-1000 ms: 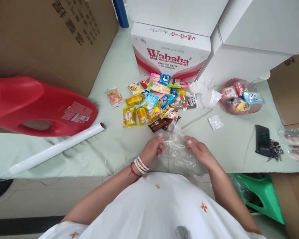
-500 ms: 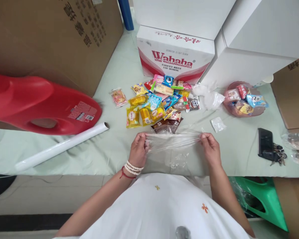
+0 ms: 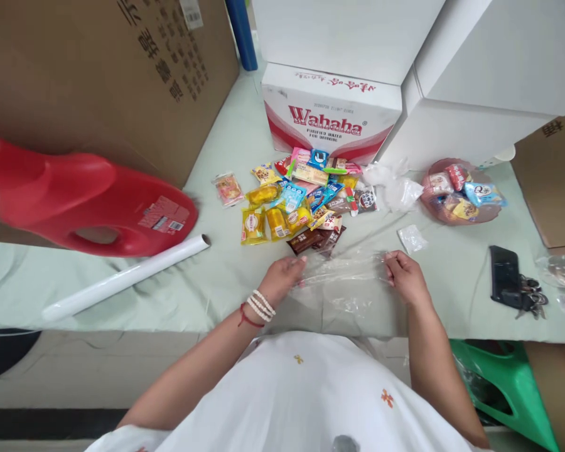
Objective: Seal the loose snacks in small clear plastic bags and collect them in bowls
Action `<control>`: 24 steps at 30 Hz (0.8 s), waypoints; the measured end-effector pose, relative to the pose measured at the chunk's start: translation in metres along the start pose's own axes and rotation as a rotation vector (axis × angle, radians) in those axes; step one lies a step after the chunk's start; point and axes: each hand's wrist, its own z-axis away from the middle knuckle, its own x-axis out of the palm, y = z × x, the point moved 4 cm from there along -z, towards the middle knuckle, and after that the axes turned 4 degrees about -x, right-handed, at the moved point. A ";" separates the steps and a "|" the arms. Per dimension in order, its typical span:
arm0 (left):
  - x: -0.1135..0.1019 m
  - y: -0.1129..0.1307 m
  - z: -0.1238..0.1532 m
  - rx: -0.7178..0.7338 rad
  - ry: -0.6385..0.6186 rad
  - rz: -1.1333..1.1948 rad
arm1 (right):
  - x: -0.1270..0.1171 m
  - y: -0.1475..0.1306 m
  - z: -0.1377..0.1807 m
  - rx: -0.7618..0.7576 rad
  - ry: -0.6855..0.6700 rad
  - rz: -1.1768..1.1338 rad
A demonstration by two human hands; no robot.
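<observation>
A clear plastic bag (image 3: 343, 270) is stretched flat between my two hands near the front edge of the pale green table (image 3: 216, 282). My left hand (image 3: 285, 276), with bead bracelets at the wrist, pinches the bag's left end. My right hand (image 3: 405, 276) pinches its right end. Just beyond the bag lies a pile of wrapped snacks (image 3: 306, 194) in yellow, blue, pink and brown packets.
A red jug (image 3: 89, 201) lies at the left beside a white paper roll (image 3: 127, 276). A Wahaha carton (image 3: 329, 113) and white boxes stand behind. A pink bowl of snacks (image 3: 459, 191), a small clear packet (image 3: 412, 238), and a phone with keys (image 3: 506, 273) lie right.
My hands first pulled apart, stretching the crumpled bag wide. Since then they have lowered it toward the table, the left hand moving right.
</observation>
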 end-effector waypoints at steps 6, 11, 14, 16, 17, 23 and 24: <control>0.012 0.009 0.009 0.065 -0.104 0.352 | -0.016 0.014 0.003 0.041 -0.033 -0.126; 0.008 -0.016 0.017 -0.023 -0.036 0.375 | -0.003 0.014 0.011 -0.076 -0.018 -0.191; 0.002 -0.022 0.023 -0.039 -0.035 0.356 | 0.009 0.014 0.019 -0.054 -0.117 -0.138; -0.002 -0.021 0.025 -0.020 -0.042 0.316 | 0.012 0.017 0.022 0.000 -0.115 -0.081; -0.003 -0.020 0.025 -0.015 -0.053 0.294 | 0.011 0.020 0.022 0.018 -0.088 -0.063; -0.034 -0.020 0.022 0.154 0.296 -0.045 | -0.011 0.032 0.017 0.020 0.042 -0.026; -0.038 -0.014 0.025 0.251 0.385 -0.172 | -0.014 0.034 0.017 0.014 0.047 -0.006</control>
